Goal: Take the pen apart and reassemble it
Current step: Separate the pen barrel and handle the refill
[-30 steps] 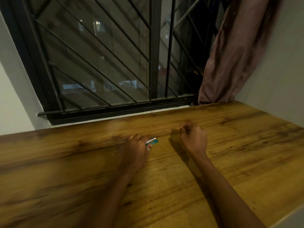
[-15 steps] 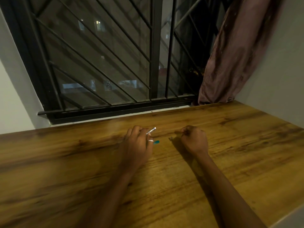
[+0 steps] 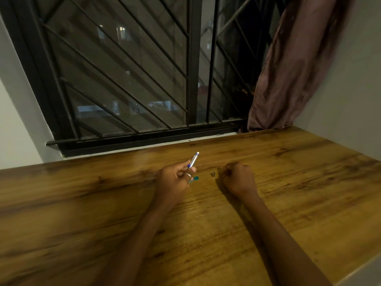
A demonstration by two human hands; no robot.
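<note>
Wooden table (image 3: pixel 288 203) under both hands. The left hand (image 3: pixel 175 180) pinches the white-and-blue pen barrel (image 3: pixel 193 161) in its fingertips, angled up toward the barred window (image 3: pixel 123 79). A teal pen piece (image 3: pixel 195 178) shows just beside that hand, and a small dark part (image 3: pixel 213 174) lies between the hands. The right hand (image 3: pixel 239 178) rests curled like a fist — whether it holds anything is hidden.
</note>
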